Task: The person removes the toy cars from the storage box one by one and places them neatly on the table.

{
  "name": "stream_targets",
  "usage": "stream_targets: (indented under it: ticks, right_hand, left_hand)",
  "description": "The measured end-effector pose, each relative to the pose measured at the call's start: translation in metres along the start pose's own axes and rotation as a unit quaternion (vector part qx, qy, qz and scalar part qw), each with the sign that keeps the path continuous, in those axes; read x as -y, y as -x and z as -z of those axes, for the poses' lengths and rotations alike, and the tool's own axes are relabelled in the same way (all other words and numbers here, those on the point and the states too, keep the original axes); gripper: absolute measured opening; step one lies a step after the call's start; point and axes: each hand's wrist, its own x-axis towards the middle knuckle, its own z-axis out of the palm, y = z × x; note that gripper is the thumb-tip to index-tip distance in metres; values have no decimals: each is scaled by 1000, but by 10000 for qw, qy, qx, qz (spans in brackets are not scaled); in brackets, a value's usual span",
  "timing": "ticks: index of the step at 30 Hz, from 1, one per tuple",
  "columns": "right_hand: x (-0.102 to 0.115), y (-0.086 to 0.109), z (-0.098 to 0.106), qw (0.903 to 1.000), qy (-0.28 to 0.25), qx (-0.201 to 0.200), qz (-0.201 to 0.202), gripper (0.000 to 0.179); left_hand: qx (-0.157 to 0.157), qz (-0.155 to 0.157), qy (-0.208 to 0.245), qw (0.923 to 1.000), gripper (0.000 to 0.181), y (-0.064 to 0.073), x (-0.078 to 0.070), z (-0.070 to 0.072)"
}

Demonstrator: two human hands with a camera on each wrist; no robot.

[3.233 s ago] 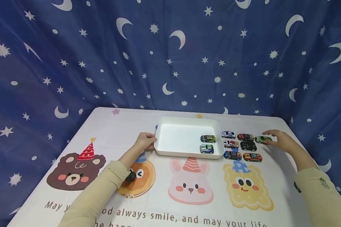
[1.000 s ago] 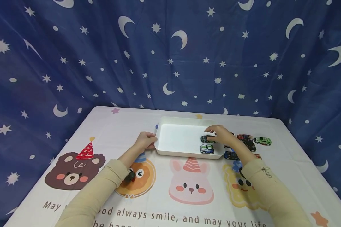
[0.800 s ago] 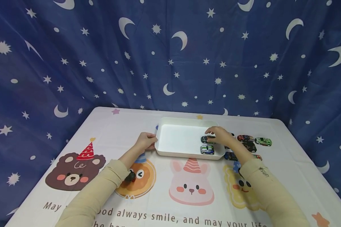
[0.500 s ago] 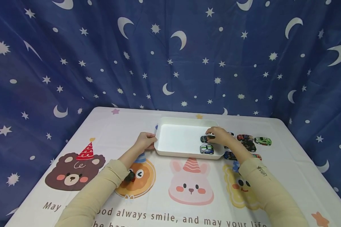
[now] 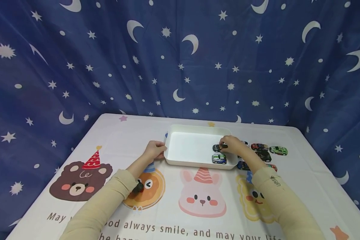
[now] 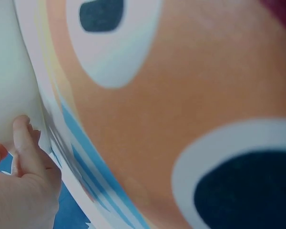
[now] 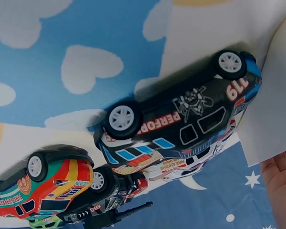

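Observation:
My left hand (image 5: 155, 150) grips the left end of a white tray (image 5: 195, 166); in the left wrist view the hand's fingers (image 6: 26, 143) press on the tray wall (image 6: 9, 71). My right hand (image 5: 232, 145) reaches over the tray's right end and pinches a dark toy car (image 5: 216, 147), partly covered by the fingers. Just in front of it in the tray stands a white, green and blue toy car (image 5: 219, 159). The right wrist view shows only part of the right hand (image 7: 281, 183) behind the tray wall; the pinched car is hidden there.
Right of the tray several toy cars stand close together, among them a black car (image 5: 263, 155), a red one (image 5: 259, 146) and a green one (image 5: 278, 150). A black car marked 119 (image 7: 181, 114) is nearest the tray. A small dark object (image 5: 138, 186) lies by my left sleeve.
My right hand has come left from the green car on the table to the dark car in the tray, and its fingers have closed on it. The left hand stays on the tray.

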Motion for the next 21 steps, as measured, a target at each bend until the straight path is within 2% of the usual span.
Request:
stream_targets:
  ticks: [11,15,21]
  right_hand:
    - [1,1,1,9999,-72,-131,85,31]
    - [0,3,1,9994,-257,-153,153,30]
    - [1,13,5,9970,-481,-463,399,27]
  left_hand:
    - [35,-80,76,9999,32,1,2,0]
    - [36,-91,42,9999,32,0,3,1]
    - [45,-105,13,9999,32,-2,3,1]
